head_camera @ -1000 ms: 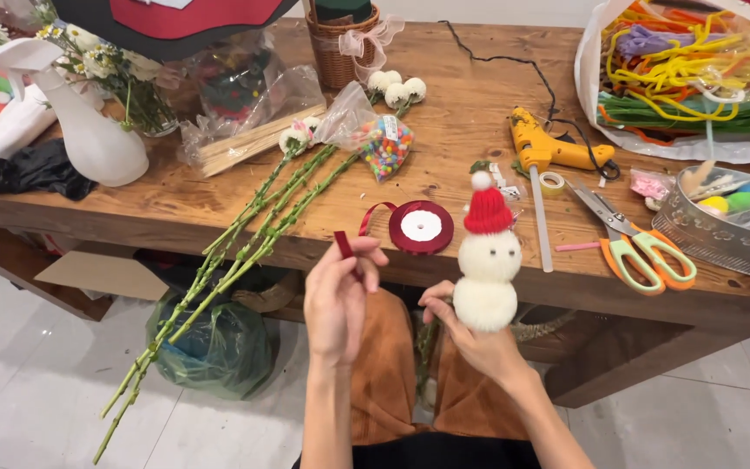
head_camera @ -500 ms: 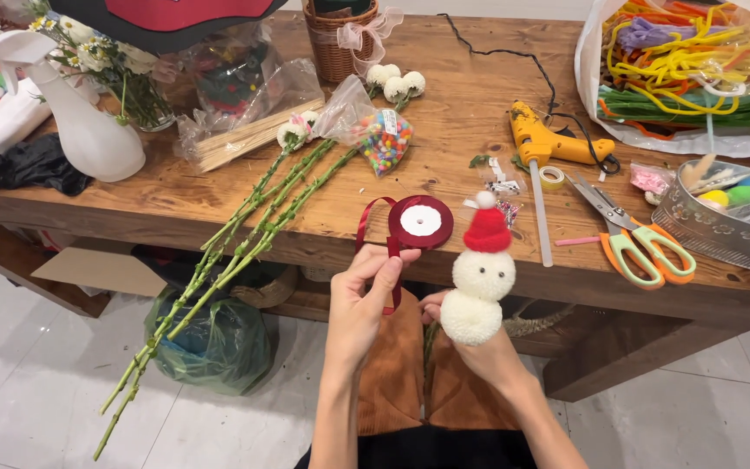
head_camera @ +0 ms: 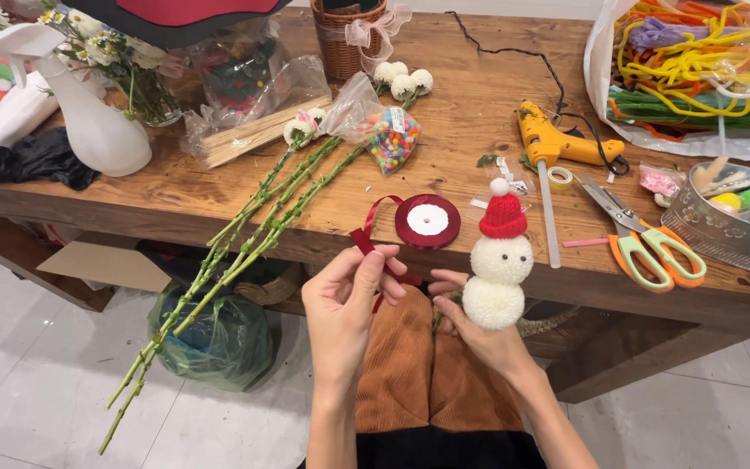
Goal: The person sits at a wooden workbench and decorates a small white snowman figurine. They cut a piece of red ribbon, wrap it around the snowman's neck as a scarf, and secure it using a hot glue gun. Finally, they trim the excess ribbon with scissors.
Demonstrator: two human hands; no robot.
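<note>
left hand [head_camera: 345, 300] raised ribbon [head_camera: 373, 247], snowman [head_camera: 499, 260] lifted

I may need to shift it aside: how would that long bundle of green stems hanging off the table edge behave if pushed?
The green stems look thin and probably bendy. Their lower ends overhang the wooden table toward the floor, so a push could likely tip them off.

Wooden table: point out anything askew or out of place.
The long green stems lie slantwise and jut far past the wooden table's front edge, their ends hanging over the floor. The glue stick also reaches the edge. Nothing looks spilled or broken.
</note>
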